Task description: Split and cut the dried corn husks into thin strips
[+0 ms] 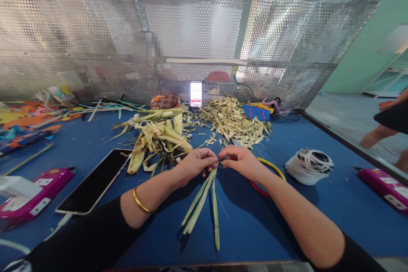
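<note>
Three or so pale green corn husk strips (207,199) hang down together, fanning out towards me over the blue table. My left hand (199,161) pinches their gathered top end from the left. From the right, my right hand (239,161) is closed with its fingertips at the same top end; a thin thread seems to trail from there. Just beyond my hands lies a heap of corn husks (159,136). Yellow and red scissors handles (272,169) show partly beneath my right forearm. A ball of white string (309,165) sits to the right of that arm.
Shredded husk bits (236,121) pile up at the back, near a blue cut-out piece (256,112). A phone (95,182) with a cable lies at left, beside a magenta power strip (47,191). A perforated metal screen (197,25) closes the far side. A person's legs show at right.
</note>
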